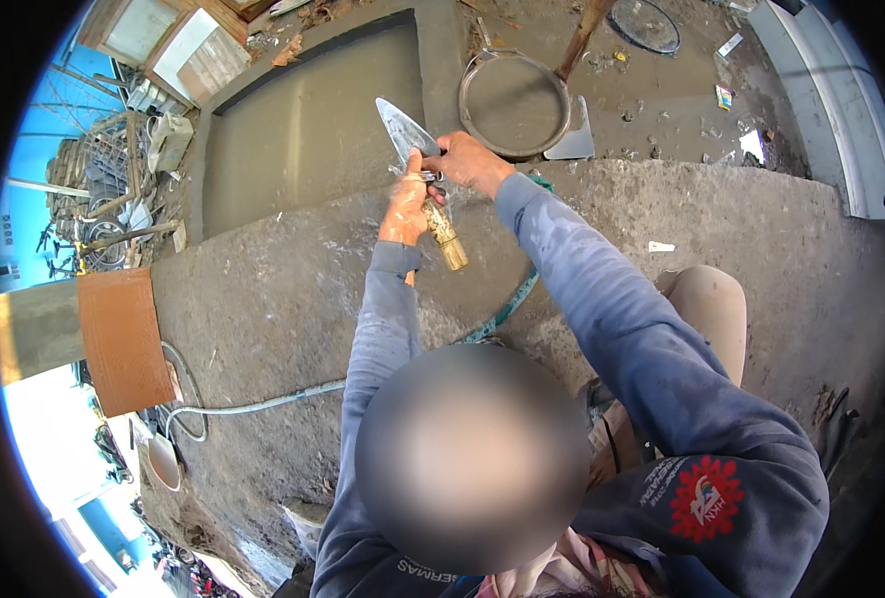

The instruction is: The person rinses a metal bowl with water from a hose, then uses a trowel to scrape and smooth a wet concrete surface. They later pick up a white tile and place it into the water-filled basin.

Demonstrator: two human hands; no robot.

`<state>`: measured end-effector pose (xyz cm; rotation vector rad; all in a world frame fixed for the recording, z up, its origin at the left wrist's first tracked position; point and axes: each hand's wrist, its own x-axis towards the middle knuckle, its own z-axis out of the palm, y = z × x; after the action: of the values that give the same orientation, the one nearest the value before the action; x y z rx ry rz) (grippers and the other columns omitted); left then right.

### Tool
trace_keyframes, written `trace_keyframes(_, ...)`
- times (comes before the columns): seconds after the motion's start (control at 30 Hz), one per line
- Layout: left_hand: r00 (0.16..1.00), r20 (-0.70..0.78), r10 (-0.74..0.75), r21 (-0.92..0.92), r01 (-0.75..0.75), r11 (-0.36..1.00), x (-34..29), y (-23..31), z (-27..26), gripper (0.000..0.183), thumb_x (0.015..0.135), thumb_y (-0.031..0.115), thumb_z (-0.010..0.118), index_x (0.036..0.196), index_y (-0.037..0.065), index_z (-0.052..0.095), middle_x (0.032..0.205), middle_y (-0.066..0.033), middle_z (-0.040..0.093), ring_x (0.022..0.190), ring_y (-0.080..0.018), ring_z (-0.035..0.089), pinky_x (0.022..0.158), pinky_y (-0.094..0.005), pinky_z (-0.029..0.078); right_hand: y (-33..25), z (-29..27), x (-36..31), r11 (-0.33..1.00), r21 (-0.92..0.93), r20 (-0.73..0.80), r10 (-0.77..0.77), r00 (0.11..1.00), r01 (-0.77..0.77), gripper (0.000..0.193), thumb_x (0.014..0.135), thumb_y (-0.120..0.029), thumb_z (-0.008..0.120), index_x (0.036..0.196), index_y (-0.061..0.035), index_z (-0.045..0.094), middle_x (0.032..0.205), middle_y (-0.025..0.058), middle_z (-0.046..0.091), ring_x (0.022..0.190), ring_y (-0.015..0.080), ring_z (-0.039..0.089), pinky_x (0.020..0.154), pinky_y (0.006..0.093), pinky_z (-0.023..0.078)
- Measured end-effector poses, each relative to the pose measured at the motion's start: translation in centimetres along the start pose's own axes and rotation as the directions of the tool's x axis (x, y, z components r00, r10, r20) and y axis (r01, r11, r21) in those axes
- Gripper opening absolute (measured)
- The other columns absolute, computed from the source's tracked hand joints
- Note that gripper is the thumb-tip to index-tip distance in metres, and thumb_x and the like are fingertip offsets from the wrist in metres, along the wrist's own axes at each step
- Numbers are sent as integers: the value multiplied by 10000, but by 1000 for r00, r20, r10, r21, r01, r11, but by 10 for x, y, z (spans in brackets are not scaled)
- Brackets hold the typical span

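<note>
A pointing trowel (398, 122) is held over the near edge of the water-filled basin (438, 60), its metal blade aimed away and to the left. Its worn yellowish handle (446, 239) sticks out below toward me. My left hand (405, 207) is closed round the trowel where blade and handle meet, and looks wet. On the right side of the blade's base, the fingers of my right hand (472, 162) are closed against the metal; the fingertips are partly hidden. Just beyond the right hand stands a round bucket (466, 112) with murky water in it.
A flat pale plate (575, 135) lies beside the bucket, near a wooden handle (589, 35). A greenish hose (507, 307) crosses the concrete ledge (273, 299) under my arms. A brown board (123, 339) stands left. Wet mud with litter spreads at far right.
</note>
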<state>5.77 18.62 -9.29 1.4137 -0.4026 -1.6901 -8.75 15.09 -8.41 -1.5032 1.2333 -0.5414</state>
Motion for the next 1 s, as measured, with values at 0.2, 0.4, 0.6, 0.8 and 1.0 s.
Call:
trace_keyframes(0.2,971,238,24,-168,17,986,-1,-2,-16,581,988,707,470,908,147,603,624,44,501,439,-48,422,381,-220,385,-23,6,-20,977,-213,-145,-18,989,-13,537,859,-545,734,925,-12,729,880,212,735,859,404,711,749,484,544)
trace_keyframes(0.4,882,462,98,-384,99,918,-16,-4,-48,782,987,749,353,1438,133,524,1091,-86,678,440,-36,364,371,-206,356,-18,5,-37,917,-144,-168,-392,904,371,487,1020,-483,467,1012,-65,716,968,180,654,965,374,628,873,483,492)
trace_keyframes(0.6,813,560,160,-488,168,857,-13,-10,-61,656,1043,561,355,1528,131,459,1107,-74,663,445,-61,371,376,-226,331,-12,0,-44,869,-204,-152,-483,863,451,242,939,-216,586,1095,-58,683,989,170,619,937,367,622,855,461,506)
trace_keyframes(0.8,927,315,203,-435,-49,899,5,-12,-55,507,1036,542,535,1193,70,637,805,-6,621,525,-73,475,447,-244,411,-10,8,-43,862,-191,-132,-497,857,470,238,956,-200,654,1104,-14,637,1062,145,622,944,312,639,851,413,515)
trace_keyframes(1.0,968,197,157,-262,-103,960,2,-25,-36,458,975,583,625,916,129,634,711,14,583,506,-88,493,436,-259,414,-6,16,-21,971,70,-26,-228,973,230,277,974,-273,670,1077,-20,713,1062,178,640,954,336,667,833,435,524)
